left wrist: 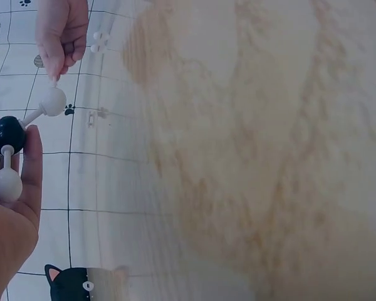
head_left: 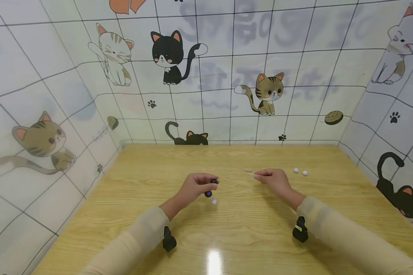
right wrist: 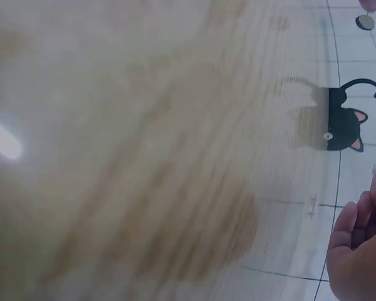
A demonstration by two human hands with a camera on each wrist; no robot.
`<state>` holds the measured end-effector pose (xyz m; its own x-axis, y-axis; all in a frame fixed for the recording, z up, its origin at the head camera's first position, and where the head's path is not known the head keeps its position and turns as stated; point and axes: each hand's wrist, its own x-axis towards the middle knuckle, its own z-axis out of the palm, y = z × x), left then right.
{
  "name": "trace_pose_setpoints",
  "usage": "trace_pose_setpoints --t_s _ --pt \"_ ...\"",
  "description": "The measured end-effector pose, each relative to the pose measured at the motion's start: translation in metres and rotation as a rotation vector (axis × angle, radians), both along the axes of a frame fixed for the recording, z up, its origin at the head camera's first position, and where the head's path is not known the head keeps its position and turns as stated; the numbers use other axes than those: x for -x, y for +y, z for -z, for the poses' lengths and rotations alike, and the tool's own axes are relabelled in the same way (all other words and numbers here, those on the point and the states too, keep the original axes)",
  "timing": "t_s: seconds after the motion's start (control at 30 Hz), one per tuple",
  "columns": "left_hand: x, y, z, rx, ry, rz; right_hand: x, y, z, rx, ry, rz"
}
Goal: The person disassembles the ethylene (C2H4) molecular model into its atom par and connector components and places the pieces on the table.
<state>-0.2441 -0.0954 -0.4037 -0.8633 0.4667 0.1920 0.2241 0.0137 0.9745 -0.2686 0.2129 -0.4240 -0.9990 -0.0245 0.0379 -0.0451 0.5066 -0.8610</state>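
Observation:
My left hand (head_left: 197,185) grips a ball-and-stick molecular model above the table. The model has a black ball (left wrist: 10,135), a purple part (head_left: 208,193) and white balls (left wrist: 7,184) joined on by short white sticks (left wrist: 32,117); my fingers hide some of it. Farther right, my right hand (head_left: 275,183) pinches a small white stick (head_left: 251,175) between thumb and fingertips. A similar white connector stick (head_left: 248,170) lies on the table just beyond those fingertips. In the right wrist view, the right hand (right wrist: 363,241) shows at the edge with its fingers curled in.
Two loose white balls (head_left: 300,172) sit on the wooden table (head_left: 151,160) to the right of my right hand. A white cloth with cat prints (head_left: 220,107) hangs behind the table and along both sides. Each wrist wears a small black camera (head_left: 169,240).

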Motion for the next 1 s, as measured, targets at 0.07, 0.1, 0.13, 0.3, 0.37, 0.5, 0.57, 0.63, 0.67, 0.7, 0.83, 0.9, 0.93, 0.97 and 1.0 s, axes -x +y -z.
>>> trace_pose_setpoints --t_s 0.07,0.1,0.13,0.3,0.37,0.5,0.57,0.63,0.67,0.7,0.83,0.9,0.93,0.97,1.0 --pt "0.003 0.0 0.007 -0.005 0.001 0.005 0.008 0.001 0.003 -0.026 -0.011 0.007" --pt "0.004 0.0 0.01 -0.01 -0.001 0.006 0.012 0.001 0.004 -0.037 -0.012 0.005" --pt "0.006 0.0 0.014 -0.013 -0.005 0.006 0.015 0.001 0.005 -0.045 -0.014 0.002" --pt "0.009 0.001 0.022 -0.034 -0.015 0.013 0.029 0.0 0.012 -0.067 -0.031 0.025" --pt "0.009 0.001 0.023 -0.036 -0.008 0.022 0.032 -0.001 0.014 -0.078 -0.042 0.038" --pt "0.009 0.003 0.025 -0.039 0.005 0.038 0.036 -0.003 0.016 -0.104 -0.049 0.043" --pt "0.009 0.003 0.025 -0.038 0.007 0.04 0.038 -0.004 0.015 -0.113 -0.048 0.041" --pt "0.009 0.003 0.025 -0.03 0.006 0.038 0.04 -0.005 0.015 -0.12 -0.047 0.041" --pt "0.009 0.002 0.026 -0.027 0.004 0.037 0.041 -0.005 0.015 -0.121 -0.047 0.038" --pt "0.009 0.002 0.026 -0.026 0.001 0.037 0.042 -0.005 0.015 -0.12 -0.047 0.036" --pt "0.009 0.002 0.027 -0.021 -0.012 0.053 0.043 -0.005 0.016 -0.126 -0.038 0.03" --pt "0.009 0.002 0.026 -0.019 -0.024 0.059 0.043 -0.006 0.016 -0.132 -0.036 0.032" --pt "0.009 0.003 0.026 -0.013 -0.028 0.061 0.043 -0.006 0.015 -0.138 -0.034 0.033" --pt "0.008 0.003 0.025 -0.009 -0.031 0.065 0.043 -0.007 0.015 -0.145 -0.032 0.034" --pt "0.008 0.003 0.024 -0.004 -0.035 0.067 0.043 -0.008 0.015 -0.153 -0.03 0.036"
